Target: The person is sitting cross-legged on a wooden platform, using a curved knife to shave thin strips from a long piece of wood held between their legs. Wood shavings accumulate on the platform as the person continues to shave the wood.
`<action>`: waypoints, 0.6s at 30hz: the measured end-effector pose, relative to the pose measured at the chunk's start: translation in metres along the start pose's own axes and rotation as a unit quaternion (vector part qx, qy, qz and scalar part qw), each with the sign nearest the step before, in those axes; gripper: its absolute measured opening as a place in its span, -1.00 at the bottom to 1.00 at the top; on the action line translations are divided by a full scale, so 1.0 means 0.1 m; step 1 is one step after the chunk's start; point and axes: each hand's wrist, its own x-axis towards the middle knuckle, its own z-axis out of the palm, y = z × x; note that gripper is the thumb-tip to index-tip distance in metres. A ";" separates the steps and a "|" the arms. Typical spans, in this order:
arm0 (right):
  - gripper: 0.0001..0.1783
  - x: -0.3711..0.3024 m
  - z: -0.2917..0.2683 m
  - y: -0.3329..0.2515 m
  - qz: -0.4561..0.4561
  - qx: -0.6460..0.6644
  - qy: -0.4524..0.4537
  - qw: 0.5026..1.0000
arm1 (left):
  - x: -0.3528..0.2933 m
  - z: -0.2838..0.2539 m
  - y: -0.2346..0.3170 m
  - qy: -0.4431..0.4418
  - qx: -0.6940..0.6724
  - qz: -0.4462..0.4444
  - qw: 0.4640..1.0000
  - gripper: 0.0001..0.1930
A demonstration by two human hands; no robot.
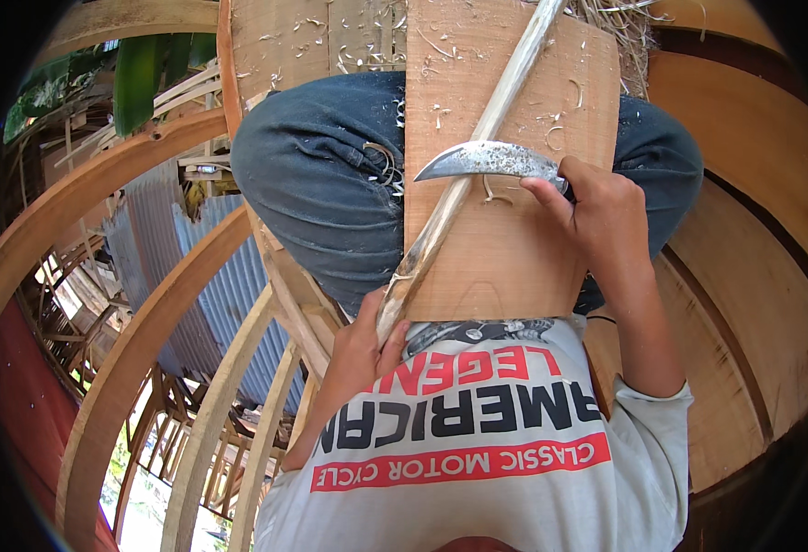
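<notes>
My left hand (364, 348) is wrapped round the lower end of a long wooden stick (443, 219), close to my shirt. The stick slants up and to the right across a flat wooden board (505, 253) on my lap, its bark partly stripped to pale wood. In my right hand (601, 213) is a curved knife (491, 160), its handle mostly hidden by my fingers. The blade points left and lies across the stick near the middle of the board. Curled wood shavings (553, 136) are scattered on the board.
Bent legs in blue jeans (321, 175) flank the board. Curved wooden ribs (160, 322) run along the left, with corrugated metal sheets (229, 285) beyond them. Curved wooden planks (726, 304) rise on the right. More shavings lie on planks (284, 46) ahead.
</notes>
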 end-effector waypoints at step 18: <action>-0.47 -0.07 -0.13 -0.07 -0.044 0.011 -0.007 0.999 | 0.05 -0.06 -0.03 -0.048 -0.050 -0.042 0.997 -0.62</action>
